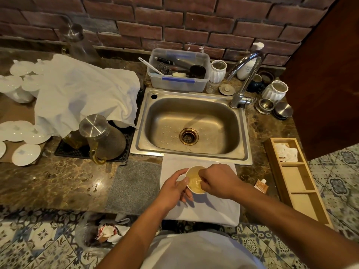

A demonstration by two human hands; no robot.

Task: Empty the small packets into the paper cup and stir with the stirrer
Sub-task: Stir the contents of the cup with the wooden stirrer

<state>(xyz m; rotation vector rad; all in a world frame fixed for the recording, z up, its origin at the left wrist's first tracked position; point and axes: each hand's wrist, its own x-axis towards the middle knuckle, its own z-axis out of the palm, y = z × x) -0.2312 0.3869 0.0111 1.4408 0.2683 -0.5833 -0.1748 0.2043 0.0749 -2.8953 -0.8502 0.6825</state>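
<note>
Paper cup (pixel 194 180) on a white cloth (pixel 206 208) at the counter edge, pale liquid inside. The left hand (pixel 173 188) wraps its near side — thumb on the rim. The right hand (pixel 217 180) is pinched over the mouth; what it grips, I can't tell. 1 brown packet (pixel 261 185) lies just right of the cloth, beside a wooden tray (pixel 295 183). Steel sink (pixel 191 125) behind.

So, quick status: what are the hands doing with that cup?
Left hand grips the paper cup on the white cloth. Right hand pinched over its mouth; stirrer not discernible. Nothing in the way.
</note>
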